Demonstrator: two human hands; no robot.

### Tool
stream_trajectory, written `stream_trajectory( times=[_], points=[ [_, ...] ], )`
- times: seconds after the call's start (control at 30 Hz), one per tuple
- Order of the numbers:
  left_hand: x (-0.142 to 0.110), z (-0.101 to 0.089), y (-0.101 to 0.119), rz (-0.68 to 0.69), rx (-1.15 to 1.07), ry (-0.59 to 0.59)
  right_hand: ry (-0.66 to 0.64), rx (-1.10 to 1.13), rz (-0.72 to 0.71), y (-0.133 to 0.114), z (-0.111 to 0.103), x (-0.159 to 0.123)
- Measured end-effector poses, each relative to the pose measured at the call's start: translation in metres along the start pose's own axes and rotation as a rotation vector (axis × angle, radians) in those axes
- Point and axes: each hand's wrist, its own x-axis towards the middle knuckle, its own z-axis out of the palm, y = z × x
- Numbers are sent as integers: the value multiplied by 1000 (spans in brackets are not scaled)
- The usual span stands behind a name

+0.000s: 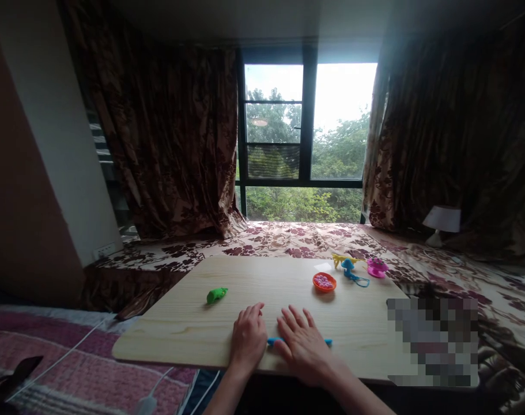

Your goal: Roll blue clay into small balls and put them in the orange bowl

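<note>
My right hand [303, 349] lies palm down with its fingers spread, flat over a thin blue stick [328, 342] on the table. The stick pokes out on both sides of the hand; its middle is hidden. To the left, my left hand [249, 339] rests on the table near the stick's left end. Its fingers are curled inward, and whatever may be inside them is hidden. Beyond the hands sits a small orange bowl [317, 287] of pink beads [325, 281]. A green toy-like object [216, 295] lies farther left.
At the table's [180, 323] far right stand a yellow toy figure [342, 259], a blue item with a loop [348, 266] and a pink item [377, 267]. A pixelated patch covers the right corner. Behind are a patterned ledge [297, 239], curtains, a window and a lamp [442, 220].
</note>
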Motion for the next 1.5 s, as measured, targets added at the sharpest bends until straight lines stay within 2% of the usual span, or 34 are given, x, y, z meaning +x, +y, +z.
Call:
stream_trajectory(
  times=[0.1, 0.17, 0.23, 0.37, 0.47, 0.57, 0.7, 0.9, 1.07, 1.17, 1.27, 1.4, 1.5],
  points=[
    [2, -1, -3, 15, -16, -3, 71, -2, 78, 14, -2, 37],
    [5, 0, -8, 22, -36, -4, 113, 12, 99, 23, -11, 47],
    [7, 3, -12, 28, -58, -9, 158, 21, 117, 32, -22, 41],
    [14, 16, -11, 74, -94, -54, 231, 56, 161, 53, -34, 4],
    [21, 30, 2, 187, -49, -149, 224, 73, 197, 65, -29, -15],
    [27, 36, 15, 272, 8, -222, 251, 103, 208, 71, -21, -19],
    [33, 33, 22, 268, 30, -211, 321, 140, 224, 74, -17, -13],
    [45, 24, 29, 251, 40, -196, 341, 176, 213, 76, -20, -8],
    [26, 13, 36, 274, -2, -223, 354, 205, 199, 78, -30, -19],
    [12, 9, 36, 291, -20, -299, 341, 209, 192, 76, -32, -32],
    [21, 8, 41, 257, 19, -310, 328, 214, 189, 73, -30, -40],
    [52, 27, 64, 215, 87, -240, 366, 235, 193, 70, -26, -44],
    [58, 54, 76, 202, 136, -299, 415, 267, 201, 70, -25, -45]
  ],
)
